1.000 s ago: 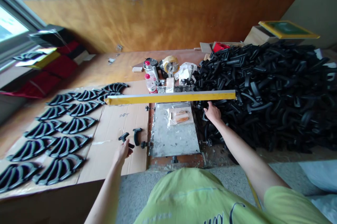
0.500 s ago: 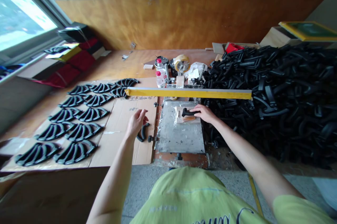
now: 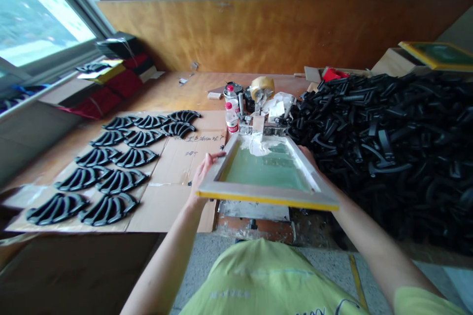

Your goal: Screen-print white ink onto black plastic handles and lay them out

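A screen printing frame (image 3: 264, 192) with green mesh and a yellow front edge is tilted over the metal base plate (image 3: 254, 210). White paste is smeared along its far end. My left hand (image 3: 202, 171) grips the frame's left side, thumb lying along the rim. On the opposite side, my right hand (image 3: 309, 155) holds the right rim, its fingers mostly hidden by the frame. The fixture in the middle of the plate, and any black handle on it, are covered by the frame.
Black curved handles (image 3: 111, 206) lie in fanned rows on cardboard (image 3: 173, 206) at the left. A large heap of black handles (image 3: 369, 157) fills the right. Red-capped bottles (image 3: 232, 119) and a tape roll (image 3: 261, 87) stand behind the frame.
My right hand has left the black handle on the plate's fixture. The raised screen frame has swung down toward me, and both hands now hold its sides.
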The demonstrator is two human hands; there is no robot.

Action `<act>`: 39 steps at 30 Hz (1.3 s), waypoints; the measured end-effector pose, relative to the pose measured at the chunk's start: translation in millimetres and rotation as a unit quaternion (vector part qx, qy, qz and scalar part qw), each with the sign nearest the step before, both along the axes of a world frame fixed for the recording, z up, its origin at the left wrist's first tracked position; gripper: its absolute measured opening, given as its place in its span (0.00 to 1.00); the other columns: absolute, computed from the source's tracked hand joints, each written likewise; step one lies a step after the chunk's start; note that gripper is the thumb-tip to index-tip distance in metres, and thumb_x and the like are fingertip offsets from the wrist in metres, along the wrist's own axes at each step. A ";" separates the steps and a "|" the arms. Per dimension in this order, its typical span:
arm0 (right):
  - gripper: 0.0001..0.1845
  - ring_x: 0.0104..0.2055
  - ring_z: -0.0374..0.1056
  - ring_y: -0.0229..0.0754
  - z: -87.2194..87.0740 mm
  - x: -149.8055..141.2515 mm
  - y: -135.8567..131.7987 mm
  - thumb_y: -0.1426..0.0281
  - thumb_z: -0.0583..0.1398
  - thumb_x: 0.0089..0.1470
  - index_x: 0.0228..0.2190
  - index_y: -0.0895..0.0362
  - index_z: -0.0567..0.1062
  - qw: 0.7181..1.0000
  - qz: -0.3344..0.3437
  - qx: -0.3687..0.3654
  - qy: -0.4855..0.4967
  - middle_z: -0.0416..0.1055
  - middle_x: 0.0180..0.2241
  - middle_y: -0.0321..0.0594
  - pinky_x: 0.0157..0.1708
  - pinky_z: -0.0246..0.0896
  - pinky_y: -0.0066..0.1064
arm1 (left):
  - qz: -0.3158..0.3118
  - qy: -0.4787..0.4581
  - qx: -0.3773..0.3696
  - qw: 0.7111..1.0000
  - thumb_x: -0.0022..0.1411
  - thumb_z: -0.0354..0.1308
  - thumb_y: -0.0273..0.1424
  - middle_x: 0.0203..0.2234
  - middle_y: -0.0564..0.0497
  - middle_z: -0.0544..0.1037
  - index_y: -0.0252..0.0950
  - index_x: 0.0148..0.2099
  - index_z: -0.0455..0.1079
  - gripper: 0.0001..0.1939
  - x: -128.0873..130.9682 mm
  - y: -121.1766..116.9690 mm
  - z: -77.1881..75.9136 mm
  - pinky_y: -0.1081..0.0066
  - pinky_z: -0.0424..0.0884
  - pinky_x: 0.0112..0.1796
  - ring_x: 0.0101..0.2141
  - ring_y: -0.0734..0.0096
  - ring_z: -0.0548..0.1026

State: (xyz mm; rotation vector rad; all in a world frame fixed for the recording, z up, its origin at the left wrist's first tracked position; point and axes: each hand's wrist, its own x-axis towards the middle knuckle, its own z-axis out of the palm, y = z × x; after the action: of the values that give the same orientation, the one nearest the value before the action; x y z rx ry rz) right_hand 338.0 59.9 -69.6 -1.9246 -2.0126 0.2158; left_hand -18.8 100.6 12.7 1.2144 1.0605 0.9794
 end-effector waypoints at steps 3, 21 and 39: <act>0.20 0.47 0.67 0.50 25.7 -1.3 27.4 0.71 0.53 0.58 0.52 0.56 0.71 0.988 -0.104 0.107 0.039 0.69 0.48 0.49 0.48 0.63 0.41 | -0.048 0.060 -0.100 0.992 0.54 0.57 0.53 0.30 0.50 0.76 0.35 0.53 0.71 0.33 -15.2 -20.0 -41.4 0.74 0.65 0.27 0.27 0.71 0.71; 0.04 0.36 0.66 0.42 43.1 -81.0 36.3 0.73 0.58 0.54 0.29 0.56 0.74 0.954 0.291 -0.026 -0.064 0.73 0.30 0.40 0.32 0.53 0.30 | -0.030 0.123 -0.105 0.986 0.55 0.58 0.50 0.33 0.49 0.77 0.35 0.61 0.64 0.36 -13.7 -25.4 -123.5 0.72 0.68 0.33 0.32 0.67 0.74; 0.32 0.39 0.69 0.47 74.1 -51.7 97.8 0.59 0.64 0.52 0.57 0.47 0.65 0.997 -0.050 0.057 -0.019 0.74 0.41 0.42 0.37 0.59 0.33 | -0.044 0.023 -0.127 0.991 0.53 0.59 0.53 0.29 0.52 0.77 0.39 0.58 0.66 0.35 -16.0 -19.9 -46.3 0.75 0.65 0.24 0.24 0.73 0.72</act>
State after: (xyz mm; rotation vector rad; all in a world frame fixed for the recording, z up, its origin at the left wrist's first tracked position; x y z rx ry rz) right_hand 286.3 157.7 4.5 -1.9640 -1.9025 0.0385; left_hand -34.8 80.7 -33.6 1.0675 1.1219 0.7270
